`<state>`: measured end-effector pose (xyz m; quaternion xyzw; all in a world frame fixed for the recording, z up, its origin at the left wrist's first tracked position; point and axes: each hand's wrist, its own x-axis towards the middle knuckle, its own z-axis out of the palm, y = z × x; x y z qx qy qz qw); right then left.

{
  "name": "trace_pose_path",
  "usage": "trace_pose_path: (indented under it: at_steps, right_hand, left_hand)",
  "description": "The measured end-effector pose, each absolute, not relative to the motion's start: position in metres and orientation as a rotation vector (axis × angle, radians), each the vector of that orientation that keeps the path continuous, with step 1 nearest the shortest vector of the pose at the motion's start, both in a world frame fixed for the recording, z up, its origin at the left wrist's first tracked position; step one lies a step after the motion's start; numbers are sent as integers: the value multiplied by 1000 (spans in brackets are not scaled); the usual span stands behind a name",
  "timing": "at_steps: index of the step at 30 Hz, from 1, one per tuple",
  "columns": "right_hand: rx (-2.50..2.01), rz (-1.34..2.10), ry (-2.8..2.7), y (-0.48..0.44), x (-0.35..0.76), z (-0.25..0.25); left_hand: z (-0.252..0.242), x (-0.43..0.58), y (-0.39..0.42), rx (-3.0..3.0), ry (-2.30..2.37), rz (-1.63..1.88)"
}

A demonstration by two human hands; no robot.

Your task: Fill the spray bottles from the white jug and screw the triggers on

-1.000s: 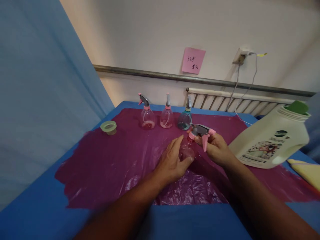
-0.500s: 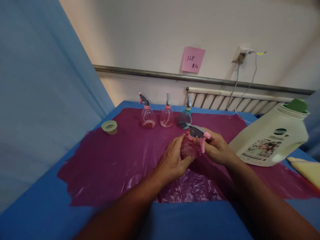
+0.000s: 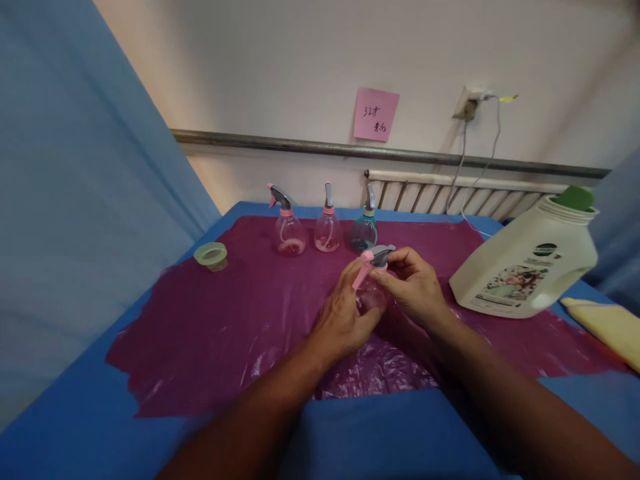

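Note:
A clear spray bottle point(image 3: 369, 297) with a grey and pink trigger head point(image 3: 376, 260) stands between my hands on the purple plastic sheet. My left hand point(image 3: 345, 317) is wrapped round the bottle's body from the left. At the neck, the fingers of my right hand point(image 3: 415, 283) pinch the pink collar under the trigger head. The trigger points toward me and to the left. Behind it stand a pink spray bottle point(image 3: 290, 237), a second pink one point(image 3: 327, 233) and a teal one point(image 3: 364, 233), each with a little liquid in the bottom.
A large cream jug point(image 3: 520, 260) with a green cap stands at the right, a folded yellow cloth point(image 3: 605, 330) beside it. To the left sits a small green-rimmed cup point(image 3: 211, 257). A wall with a metal rail point(image 3: 280, 145) closes off the back; a blue curtain point(image 3: 100, 167) hangs left.
The trigger head has turned, its pink nozzle swinging from the right side to the left. My right hand has shifted its fingers on the collar; the left still holds the body.

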<state>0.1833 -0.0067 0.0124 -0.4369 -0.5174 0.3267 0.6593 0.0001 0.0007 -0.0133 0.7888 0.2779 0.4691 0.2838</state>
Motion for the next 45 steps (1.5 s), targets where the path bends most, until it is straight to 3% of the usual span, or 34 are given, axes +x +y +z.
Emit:
trace_pose_path:
  at_steps: [21,30,45]
  right_hand:
    - [-786,1060,-1306,-9,200,26]
    - [-877,799,-1225,-1,182,19]
    - [-901,710,-1490,-21,192,44]
  left_hand:
    - [-22,-8,2,2043,795,1097]
    - [-5,-7,-6,2070,790,1071]
    - [0,-6,-4,2070,755,1034]
